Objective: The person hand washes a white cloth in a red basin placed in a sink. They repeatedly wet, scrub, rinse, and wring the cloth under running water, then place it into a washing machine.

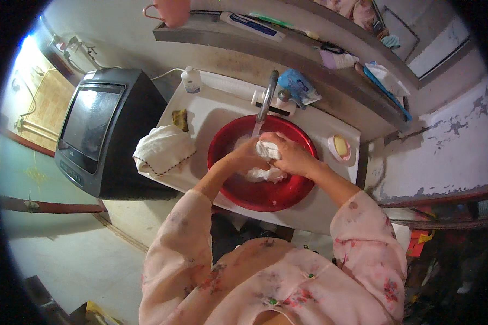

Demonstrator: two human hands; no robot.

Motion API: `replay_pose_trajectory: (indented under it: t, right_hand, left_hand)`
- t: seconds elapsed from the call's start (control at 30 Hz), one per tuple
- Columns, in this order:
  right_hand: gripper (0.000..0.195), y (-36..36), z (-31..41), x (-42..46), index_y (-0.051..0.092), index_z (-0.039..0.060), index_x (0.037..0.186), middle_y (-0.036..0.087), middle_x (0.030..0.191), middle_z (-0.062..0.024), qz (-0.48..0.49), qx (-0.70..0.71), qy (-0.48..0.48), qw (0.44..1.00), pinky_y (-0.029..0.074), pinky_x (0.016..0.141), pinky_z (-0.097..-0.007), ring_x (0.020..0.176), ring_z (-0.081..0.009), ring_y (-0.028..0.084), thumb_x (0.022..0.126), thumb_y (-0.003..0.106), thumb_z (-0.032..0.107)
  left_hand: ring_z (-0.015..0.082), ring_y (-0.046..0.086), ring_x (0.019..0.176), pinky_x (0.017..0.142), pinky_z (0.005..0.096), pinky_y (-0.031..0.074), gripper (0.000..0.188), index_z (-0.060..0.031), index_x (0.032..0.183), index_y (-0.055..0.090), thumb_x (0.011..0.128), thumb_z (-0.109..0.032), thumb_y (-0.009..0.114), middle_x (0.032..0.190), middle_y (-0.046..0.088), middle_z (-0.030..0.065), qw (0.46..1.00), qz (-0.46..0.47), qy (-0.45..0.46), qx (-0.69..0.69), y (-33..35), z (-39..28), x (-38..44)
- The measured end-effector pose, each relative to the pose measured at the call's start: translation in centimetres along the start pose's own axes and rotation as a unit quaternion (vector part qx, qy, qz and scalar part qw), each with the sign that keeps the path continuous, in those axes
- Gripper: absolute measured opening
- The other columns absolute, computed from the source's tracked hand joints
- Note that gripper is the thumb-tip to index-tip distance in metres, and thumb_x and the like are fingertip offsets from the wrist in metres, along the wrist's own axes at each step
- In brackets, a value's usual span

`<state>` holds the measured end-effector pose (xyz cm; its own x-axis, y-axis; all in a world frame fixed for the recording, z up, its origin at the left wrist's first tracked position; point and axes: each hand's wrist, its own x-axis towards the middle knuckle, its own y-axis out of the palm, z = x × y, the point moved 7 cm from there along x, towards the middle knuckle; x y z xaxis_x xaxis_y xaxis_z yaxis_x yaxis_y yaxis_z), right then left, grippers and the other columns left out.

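Both of my hands are over a red basin (264, 199) that stands in the white sink (337, 203). My left hand (246, 156) and my right hand (288, 153) grip a bunched white cloth (268, 150) between them. Part of the cloth hangs below the fingers into the basin. Just beyond the hands, water runs from the curved metal faucet (269, 95) into the basin. Some of my fingers are hidden behind the cloth.
A folded white cloth with a dark stitched edge (164, 150) lies on the sink's left side, by a sponge (180, 120). A soap bar in a dish (341, 148) sits at right. Beyond are a white bottle (192, 81), blue pouch (297, 85), and black washing machine (118, 134).
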<state>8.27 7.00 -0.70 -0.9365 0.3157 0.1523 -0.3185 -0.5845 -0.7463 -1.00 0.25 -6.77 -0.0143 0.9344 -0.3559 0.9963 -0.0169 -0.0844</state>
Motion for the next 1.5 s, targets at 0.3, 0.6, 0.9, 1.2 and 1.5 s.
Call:
replay_pose_trajectory:
  t: [0.3,0.6,0.9,1.2,1.5]
  right_hand:
    - [0.029,-1.5,-3.3,-5.7,0.054,0.0003,0.116,0.062,0.098,-0.0074,0.030,0.270,0.222,0.936,0.051,0.073,-0.0273,0.079,-0.0138,0.062,0.092,0.056,0.015]
    - [0.030,-6.7,-1.1,-8.3,0.051,0.0028,0.119,0.058,0.111,-0.0100,-0.195,0.429,0.209,0.857,0.051,0.089,-0.0338,0.103,-0.0208,0.059,0.096,0.048,0.022]
    - [0.027,-11.1,3.1,-5.8,0.053,0.0045,0.110,0.060,0.094,-0.0040,-0.207,0.502,0.178,0.821,0.049,0.077,-0.0286,0.090,-0.0141,0.059,0.093,0.054,0.025]
    - [0.039,-13.6,6.0,-6.1,0.053,0.0065,0.108,0.056,0.093,-0.0009,-0.199,0.407,0.219,0.864,0.047,0.076,-0.0241,0.083,-0.0108,0.056,0.072,0.069,0.000]
    - [0.021,-21.0,4.3,-10.6,0.055,0.0060,0.101,0.054,0.088,0.0000,-0.310,0.224,0.199,0.902,0.044,0.072,-0.0205,0.079,-0.0076,0.053,0.081,0.058,0.005]
  left_hand:
    - [0.0104,0.052,0.060,0.052,0.0245,0.046,0.034,-0.0127,0.122,0.051,0.089,-0.014,0.059,0.077,0.055,0.0023,0.928,-0.013,-0.014,-0.372,3.1,1.7,-1.7]
    - [0.0154,0.057,0.084,0.070,0.0306,0.052,0.051,-0.0143,0.125,0.040,0.082,-0.004,0.064,0.095,0.058,0.0066,0.953,-0.084,0.056,-0.285,1.4,4.8,-1.4]
    - [0.0237,0.045,0.120,0.096,0.0353,0.041,0.064,-0.0105,0.133,0.041,0.077,-0.006,0.071,0.133,0.042,0.0150,0.959,-0.040,0.259,-0.106,6.8,-5.1,-0.6]
    - [0.0147,0.057,0.094,0.083,0.0294,0.047,0.034,-0.0053,0.115,0.052,0.084,-0.008,0.064,0.107,0.059,0.0035,0.869,0.082,0.228,-0.431,8.9,-9.7,-2.1]
    - [0.0154,0.058,0.087,0.077,0.0297,0.048,0.026,-0.0021,0.110,0.055,0.086,-0.010,0.057,0.096,0.061,0.0054,0.928,-0.115,0.136,-0.328,-2.0,-7.9,-3.6]
